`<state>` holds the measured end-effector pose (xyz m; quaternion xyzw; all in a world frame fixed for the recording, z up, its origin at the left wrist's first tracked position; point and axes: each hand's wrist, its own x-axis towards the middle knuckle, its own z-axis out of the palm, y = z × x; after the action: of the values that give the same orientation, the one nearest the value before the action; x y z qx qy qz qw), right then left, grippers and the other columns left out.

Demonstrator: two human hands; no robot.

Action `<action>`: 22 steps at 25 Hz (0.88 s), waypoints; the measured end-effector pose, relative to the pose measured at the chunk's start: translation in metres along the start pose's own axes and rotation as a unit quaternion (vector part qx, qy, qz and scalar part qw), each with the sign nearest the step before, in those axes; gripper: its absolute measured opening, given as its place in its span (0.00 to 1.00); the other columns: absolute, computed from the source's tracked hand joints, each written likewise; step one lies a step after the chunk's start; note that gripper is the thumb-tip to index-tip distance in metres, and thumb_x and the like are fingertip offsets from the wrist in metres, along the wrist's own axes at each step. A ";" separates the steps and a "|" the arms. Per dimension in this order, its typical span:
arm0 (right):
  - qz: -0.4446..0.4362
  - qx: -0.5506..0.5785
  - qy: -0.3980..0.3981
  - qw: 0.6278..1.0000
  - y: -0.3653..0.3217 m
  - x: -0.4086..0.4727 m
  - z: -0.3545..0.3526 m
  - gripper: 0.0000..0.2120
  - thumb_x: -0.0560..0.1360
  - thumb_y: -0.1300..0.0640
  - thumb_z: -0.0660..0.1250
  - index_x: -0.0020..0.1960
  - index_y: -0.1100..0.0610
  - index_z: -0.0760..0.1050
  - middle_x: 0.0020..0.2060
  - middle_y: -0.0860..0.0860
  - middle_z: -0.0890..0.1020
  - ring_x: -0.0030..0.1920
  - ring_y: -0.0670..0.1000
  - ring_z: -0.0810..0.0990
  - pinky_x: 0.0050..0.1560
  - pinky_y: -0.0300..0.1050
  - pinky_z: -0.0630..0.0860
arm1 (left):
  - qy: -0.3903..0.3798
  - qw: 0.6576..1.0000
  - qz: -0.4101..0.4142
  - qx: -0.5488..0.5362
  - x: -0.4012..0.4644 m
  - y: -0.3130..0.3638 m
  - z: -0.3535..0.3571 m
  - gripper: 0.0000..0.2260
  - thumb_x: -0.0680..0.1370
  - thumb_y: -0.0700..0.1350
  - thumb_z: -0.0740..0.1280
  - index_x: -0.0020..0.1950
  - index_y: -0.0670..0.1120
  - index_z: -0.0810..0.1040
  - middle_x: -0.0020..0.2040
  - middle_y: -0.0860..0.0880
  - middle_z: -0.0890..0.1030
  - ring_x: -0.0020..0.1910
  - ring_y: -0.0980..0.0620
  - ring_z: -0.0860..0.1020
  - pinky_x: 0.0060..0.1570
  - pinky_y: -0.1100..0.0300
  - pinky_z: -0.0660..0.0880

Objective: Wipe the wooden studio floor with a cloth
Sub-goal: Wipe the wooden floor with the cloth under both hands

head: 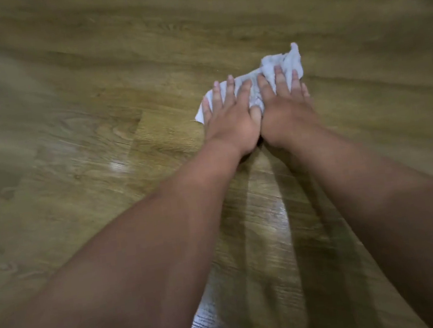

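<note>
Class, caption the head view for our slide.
Both hands, left hand and right hand, press a white cloth flat on the wooden floor.

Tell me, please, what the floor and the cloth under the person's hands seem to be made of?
The floor looks like wood or wood-look planks with a smooth, slightly glossy finish: grain lines, plank seams and light glints show; which of the two, I cannot tell. The cloth looks like soft pale grey-white woven fabric, crumpled into folds under the left hand and right hand; its fibre is unclear.

floor: brown wood-grain plank floor [95, 130], smooth, semi-gloss, sheen patches at 6 and 9 o'clock | cloth: crumpled pale grey-white cloth [283, 65], soft, matt, wrinkled, at 1 o'clock
</note>
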<state>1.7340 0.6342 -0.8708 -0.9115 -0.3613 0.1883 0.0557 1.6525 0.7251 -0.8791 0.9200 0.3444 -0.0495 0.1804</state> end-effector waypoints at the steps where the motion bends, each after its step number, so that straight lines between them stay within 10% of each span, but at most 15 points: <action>1: 0.009 0.000 0.004 1.000 0.014 -0.013 -0.001 0.34 0.84 0.38 0.49 0.85 0.46 0.40 0.84 0.52 0.37 0.83 0.60 0.36 0.82 0.57 0.40 | 0.000 1.000 0.016 -0.007 -0.011 0.015 0.007 0.28 0.84 0.55 0.52 0.85 0.55 0.52 0.86 0.50 0.47 0.84 0.46 0.40 0.81 0.44 0.38; 12: -0.009 0.047 0.035 0.998 0.059 -0.230 0.055 0.31 0.86 0.47 0.49 0.85 0.53 0.47 0.85 0.57 0.42 0.84 0.60 0.39 0.83 0.58 0.45 | -0.008 0.996 0.091 -0.015 -0.226 0.053 0.055 0.31 0.82 0.55 0.42 0.84 0.47 0.57 0.84 0.43 0.54 0.84 0.42 0.50 0.82 0.45 0.44; 22: 0.050 0.045 0.004 0.998 0.072 -0.319 0.063 0.32 0.87 0.45 0.51 0.85 0.51 0.43 0.84 0.54 0.37 0.83 0.59 0.35 0.82 0.57 0.40 | -0.074 0.993 0.094 0.000 -0.308 0.075 0.071 0.26 0.87 0.51 0.47 0.85 0.50 0.44 0.85 0.46 0.42 0.84 0.47 0.38 0.80 0.49 0.35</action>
<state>1.5428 0.3630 -0.8489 -0.9260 -0.3059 0.2029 0.0882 1.4705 0.4574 -0.8565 0.9422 0.2420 -0.1000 0.2089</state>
